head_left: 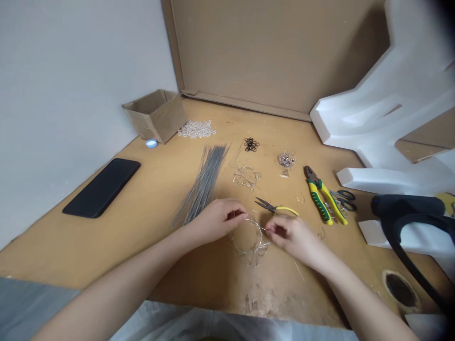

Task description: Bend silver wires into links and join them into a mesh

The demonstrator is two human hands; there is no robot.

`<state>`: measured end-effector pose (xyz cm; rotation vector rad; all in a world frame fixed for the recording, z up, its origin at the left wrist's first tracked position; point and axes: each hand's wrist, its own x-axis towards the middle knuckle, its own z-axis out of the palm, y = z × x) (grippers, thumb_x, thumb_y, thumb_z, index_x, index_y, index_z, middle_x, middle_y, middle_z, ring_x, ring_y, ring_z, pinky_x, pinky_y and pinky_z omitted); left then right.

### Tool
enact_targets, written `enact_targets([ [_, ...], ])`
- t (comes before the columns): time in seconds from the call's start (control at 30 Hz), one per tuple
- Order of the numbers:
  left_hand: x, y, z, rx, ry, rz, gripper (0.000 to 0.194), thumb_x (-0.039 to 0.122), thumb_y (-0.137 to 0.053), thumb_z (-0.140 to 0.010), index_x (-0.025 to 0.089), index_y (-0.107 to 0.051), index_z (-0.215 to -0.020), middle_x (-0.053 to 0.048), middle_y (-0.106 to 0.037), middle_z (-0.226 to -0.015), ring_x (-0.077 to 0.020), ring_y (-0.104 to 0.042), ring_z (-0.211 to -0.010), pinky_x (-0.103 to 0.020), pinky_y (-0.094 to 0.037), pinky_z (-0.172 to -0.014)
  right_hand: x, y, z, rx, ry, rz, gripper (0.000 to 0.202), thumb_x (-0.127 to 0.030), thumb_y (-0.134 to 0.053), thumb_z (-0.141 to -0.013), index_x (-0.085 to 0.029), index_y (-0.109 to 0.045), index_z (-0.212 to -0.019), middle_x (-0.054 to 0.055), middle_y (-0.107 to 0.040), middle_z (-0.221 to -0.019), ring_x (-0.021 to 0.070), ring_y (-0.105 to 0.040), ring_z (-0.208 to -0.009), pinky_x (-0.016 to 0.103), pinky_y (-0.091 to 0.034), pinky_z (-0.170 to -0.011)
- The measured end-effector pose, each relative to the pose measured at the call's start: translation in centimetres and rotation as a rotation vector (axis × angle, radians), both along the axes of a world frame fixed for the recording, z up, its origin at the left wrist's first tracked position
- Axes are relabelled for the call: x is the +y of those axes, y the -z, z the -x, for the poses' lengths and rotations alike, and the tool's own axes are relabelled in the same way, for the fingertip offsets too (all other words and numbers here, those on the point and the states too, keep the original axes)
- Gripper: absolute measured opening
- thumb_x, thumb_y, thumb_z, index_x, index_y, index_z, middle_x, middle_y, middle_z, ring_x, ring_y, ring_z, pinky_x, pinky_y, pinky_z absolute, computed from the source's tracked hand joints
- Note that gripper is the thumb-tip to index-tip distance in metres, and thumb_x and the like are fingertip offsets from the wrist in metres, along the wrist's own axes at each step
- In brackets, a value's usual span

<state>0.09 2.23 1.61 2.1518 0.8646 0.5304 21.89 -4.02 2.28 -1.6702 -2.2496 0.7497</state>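
A silvery wire ring (262, 232) with several bent wire pieces around it is between my hands, near the front of the table. My left hand (227, 217) pinches the ring's upper left edge between thumb and fingertips. At its right side, my right hand (289, 234) is closed on a thin wire that meets the ring. Just behind my right hand lie needle-nose pliers (272, 207) with a yellow handle. A bundle of straight grey wires (204, 182) lies behind my left hand. Another wire ring with bent pieces (247, 177) rests farther back.
At the left are a black phone (102, 188), a cardboard box (156, 118) and clear beads (197, 129). Black loops (251, 144) and a small wire pile (286, 159) lie behind. Green-yellow pliers (323, 196), scissors (344, 200) and white foam (387, 180) stand right.
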Motion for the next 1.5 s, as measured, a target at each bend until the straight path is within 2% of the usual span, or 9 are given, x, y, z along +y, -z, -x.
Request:
enact_targets([
  [0.33, 0.3, 0.2, 0.1, 0.062, -0.012, 0.009, 0.019, 0.026, -0.045, -0.084, 0.017, -0.062, -0.083, -0.001, -0.062, -0.077, -0.0111, -0.053, -0.068, -0.020, -0.037, -0.062, 0.5, 0.8, 0.0, 0.162, -0.024, -0.015, 0.015, -0.016, -0.049, -0.080, -0.020, -0.061, -0.087, 0.001, -0.061, -0.076, 0.0114, -0.053, -0.066, 0.023, -0.039, -0.060],
  [0.47, 0.4, 0.2, 0.2, 0.079, -0.009, 0.003, 0.020, 0.027, -0.044, -0.085, 0.017, -0.062, -0.084, -0.001, -0.063, -0.078, -0.0118, -0.054, -0.070, -0.021, -0.038, -0.064, 0.6, 1.0, -0.7, 0.230, 0.031, 0.121, 0.015, -0.025, -0.052, -0.080, -0.019, -0.059, -0.091, 0.000, -0.060, -0.073, 0.0106, -0.053, -0.062, 0.022, -0.041, -0.058],
  [0.57, 0.5, 0.1, 0.3, 0.099, -0.013, 0.001, 0.020, 0.027, -0.045, -0.084, 0.017, -0.062, -0.082, 0.000, -0.062, -0.075, -0.0111, -0.053, -0.067, -0.020, -0.037, -0.061, 0.7, 1.3, -1.2, 0.283, 0.024, 0.253, 0.011, -0.026, -0.052, -0.079, -0.017, -0.059, -0.082, -0.001, -0.059, -0.069, 0.0096, -0.052, -0.059, 0.021, -0.040, -0.056],
  [0.7, 0.6, 0.3, 0.4, 0.112, -0.010, -0.004, 0.021, 0.027, -0.044, -0.084, 0.017, -0.061, -0.078, 0.000, -0.062, -0.073, -0.0109, -0.053, -0.066, -0.020, -0.036, -0.060, 0.9, 1.2, -1.1, 0.374, 0.072, 0.330, 0.014, -0.027, -0.050, -0.080, -0.016, -0.058, -0.077, 0.000, -0.058, -0.064, 0.0090, -0.050, -0.055, 0.021, -0.039, -0.052],
  [0.83, 0.7, 0.6, 0.4, 0.125, 0.004, -0.002, 0.021, 0.027, -0.043, -0.085, 0.017, -0.061, -0.080, 0.000, -0.062, -0.075, -0.0119, -0.054, -0.068, -0.021, -0.036, -0.061, 1.0, 0.9, -0.6, 0.435, 0.171, 0.296, 0.019, -0.032, -0.050, -0.080, -0.016, -0.058, -0.077, 0.000, -0.058, -0.064, 0.0092, -0.050, -0.053, 0.022, -0.041, -0.051],
  [1.0, 0.5, 0.7, 0.2, 0.164, 0.009, -0.049, 0.023, 0.026, -0.039, -0.087, 0.017, -0.059, -0.079, -0.001, -0.061, -0.075, -0.0129, -0.054, -0.069, -0.022, -0.037, -0.063, 1.0, 1.4, -0.5, 0.500, 0.194, 0.315, 0.016, -0.031, -0.052, -0.078, -0.015, -0.056, -0.079, 0.000, -0.056, -0.063, 0.0083, -0.050, -0.049, 0.022, -0.041, -0.049],
  [1.13, 0.3, 0.7, 0.0, 0.221, 0.004, -0.096, 0.025, 0.026, -0.034, -0.089, 0.017, -0.055, -0.078, -0.001, -0.059, -0.073, -0.0134, -0.053, -0.067, -0.022, -0.037, -0.061, 1.0, 1.2, -0.6, 0.545, 0.219, 0.318, 0.020, -0.031, -0.051, -0.079, -0.015, -0.056, -0.090, 0.001, -0.059, -0.070, 0.0081, -0.052, -0.050, 0.023, -0.044, -0.051],
  [1.33, 0.2, 0.9, -0.4, 0.260, -0.014, -0.143, 0.026, 0.025, -0.032, -0.090, 0.016, -0.055, -0.082, -0.003, -0.060, -0.077, -0.0147, -0.055, -0.071, -0.023, -0.038, -0.064, 0.9, 1.3, -0.8, 0.517, 0.216, 0.308, 0.020, -0.029, -0.051, -0.078, -0.015, -0.056, -0.091, -0.001, -0.057, -0.065, 0.0087, -0.052, -0.050, 0.022, -0.044, -0.053],
  [1.5, 0.2, 1.3, -0.7, 0.267, -0.002, -0.184, 0.024, 0.024, -0.033, -0.090, 0.016, -0.055, -0.084, -0.004, -0.061, -0.079, -0.0153, -0.055, -0.073, -0.024, -0.039, -0.066, 0.9, 2.2, -1.2, 0.371, 0.178, 0.182, 0.014, -0.024, -0.050, -0.079, -0.017, -0.058, -0.088, -0.001, -0.058, -0.065, 0.0100, -0.053, -0.055, 0.021, -0.042, -0.052],
])
